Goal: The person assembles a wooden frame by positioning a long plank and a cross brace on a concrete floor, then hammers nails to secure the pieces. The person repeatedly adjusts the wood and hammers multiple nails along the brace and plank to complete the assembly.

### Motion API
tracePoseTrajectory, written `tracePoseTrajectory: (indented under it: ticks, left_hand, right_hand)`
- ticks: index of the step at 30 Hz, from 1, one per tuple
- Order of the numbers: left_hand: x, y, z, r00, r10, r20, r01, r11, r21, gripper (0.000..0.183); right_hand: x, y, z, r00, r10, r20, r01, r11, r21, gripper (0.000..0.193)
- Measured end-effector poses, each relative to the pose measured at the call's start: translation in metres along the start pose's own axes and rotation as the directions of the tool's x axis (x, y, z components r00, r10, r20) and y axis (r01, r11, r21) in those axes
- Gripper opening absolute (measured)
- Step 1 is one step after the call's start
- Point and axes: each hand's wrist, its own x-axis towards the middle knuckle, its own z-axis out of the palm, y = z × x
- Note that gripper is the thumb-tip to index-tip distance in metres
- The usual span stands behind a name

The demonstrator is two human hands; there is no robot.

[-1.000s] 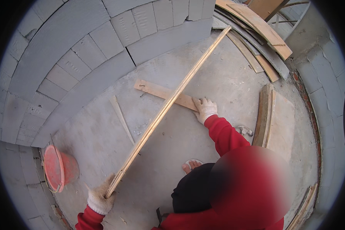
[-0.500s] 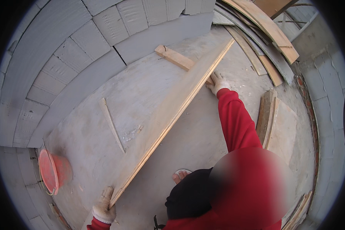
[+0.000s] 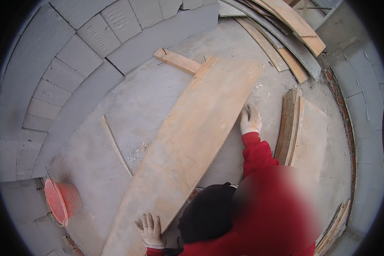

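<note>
A long, wide plywood board lies broad face up, running from the lower left to the upper right. Its far end covers part of a short timber on the floor. My left hand, in a pale work glove, rests on the near part of the board with its fingers spread. Beside the far right edge is my right hand, also gloved, with thumb and fingers apart and nothing visible between them. Whether its fingertips touch the board's edge I cannot tell.
A red bucket stands at the left by the grey block wall. On the floor lies a thin wood strip. Curved-looking panels are stacked at the far right. More boards lie right of my arm.
The board has tipped from standing on edge to lying with its broad face up. My left hand has moved from its near end onto its face; my right hand has drawn nearer to me.
</note>
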Motion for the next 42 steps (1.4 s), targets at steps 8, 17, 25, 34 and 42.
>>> tracePoseTrajectory:
  ticks: [8,17,25,34,42]
  left_hand:
    - [0.02,0.007,0.078,0.995,0.094,-0.022,-0.09,0.989,0.117,0.057]
    - [0.055,0.02,0.006,0.964,0.153,0.219,-0.133,0.986,-0.103,0.069]
    - [0.237,0.04,0.011,0.913,-0.102,-0.395,-0.093,0.89,-0.446,0.044]
    - [0.425,0.092,0.013,0.845,-0.531,-0.062,0.459,0.78,-0.425,0.046]
    - [0.433,0.092,0.009,0.779,-0.613,0.133,0.623,0.735,-0.268,0.047]
  right_hand:
    - [-0.105,-0.028,-0.123,0.924,0.323,0.203,-0.148,0.794,-0.589,0.089]
    - [-0.144,0.049,-0.113,0.814,0.556,0.171,-0.48,0.808,-0.342,0.068]
    - [-0.084,-0.046,-0.133,0.913,0.366,0.181,-0.406,0.768,0.496,0.038]
    - [-0.086,-0.028,-0.106,0.917,0.059,0.395,-0.156,0.964,0.217,0.032]
    - [0.073,-0.169,-0.079,0.941,-0.028,0.336,-0.13,0.89,0.438,0.034]
